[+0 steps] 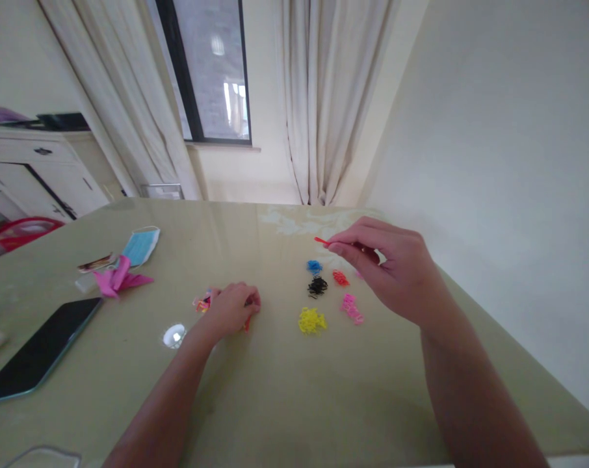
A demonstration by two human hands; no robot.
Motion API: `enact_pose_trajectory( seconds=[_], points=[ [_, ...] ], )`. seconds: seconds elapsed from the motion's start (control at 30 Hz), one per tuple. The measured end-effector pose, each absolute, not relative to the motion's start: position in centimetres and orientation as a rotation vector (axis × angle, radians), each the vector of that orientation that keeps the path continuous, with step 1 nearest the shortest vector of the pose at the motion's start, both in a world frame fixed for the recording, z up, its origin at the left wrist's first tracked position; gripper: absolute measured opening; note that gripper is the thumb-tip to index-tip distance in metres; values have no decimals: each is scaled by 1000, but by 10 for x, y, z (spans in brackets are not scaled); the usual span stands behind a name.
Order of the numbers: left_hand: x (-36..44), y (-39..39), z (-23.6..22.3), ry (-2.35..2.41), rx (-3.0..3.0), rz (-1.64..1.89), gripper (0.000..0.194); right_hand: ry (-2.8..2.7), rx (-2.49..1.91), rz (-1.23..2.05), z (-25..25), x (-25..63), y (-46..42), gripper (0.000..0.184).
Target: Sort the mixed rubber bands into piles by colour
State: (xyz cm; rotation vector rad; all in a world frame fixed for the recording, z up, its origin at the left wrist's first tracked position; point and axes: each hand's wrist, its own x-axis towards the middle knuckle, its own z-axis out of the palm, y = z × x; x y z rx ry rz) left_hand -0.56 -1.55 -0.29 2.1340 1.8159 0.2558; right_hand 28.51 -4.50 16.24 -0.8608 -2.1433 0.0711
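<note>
My right hand (392, 270) is raised over the table, thumb and fingers pinching a small red rubber band (321, 241) that sticks out to the left. My left hand (230, 309) rests low on the table with curled fingers, and a short red-orange band (247, 324) shows at its fingertips. A mixed pile of coloured bands (202, 303) is partly hidden behind that hand. Between my hands lie sorted heaps: blue bands (314, 266), black bands (317, 286), red bands (340, 277), yellow bands (312, 320) and pink bands (352, 309).
To the left are a dark-screened phone (43, 348), a pink folded-paper shape (120, 278), a blue face mask (141, 247) and a shiny round object (174, 335). A white wall (519, 195) borders the table on the right. Curtains (318, 97) hang behind it.
</note>
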Motion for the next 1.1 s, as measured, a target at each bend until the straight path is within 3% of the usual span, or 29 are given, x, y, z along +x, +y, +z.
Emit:
enact_pose_trajectory(
  seconds=[0.23, 0.5, 0.67, 0.97, 1.1],
  points=[
    [1, -11, -8, 1844, 2144, 375, 17, -2119, -1056, -74, 123, 307, -26, 18],
    [0, -2, -4, 1850, 2092, 523, 16, -2101, -1896, -124, 19, 332, 20, 31],
    [-5, -2, -8, 1836, 2064, 672, 23, -2170, -1931, -116, 2, 329, 25, 29],
    [-3, -3, -8, 1894, 2086, 586, 25, -2171, -1914, -89, 3, 329, 20, 31],
    [1, -3, -4, 1877, 2017, 711, 23, -2100, -1705, 42, 6, 313, 13, 28]
  ],
)
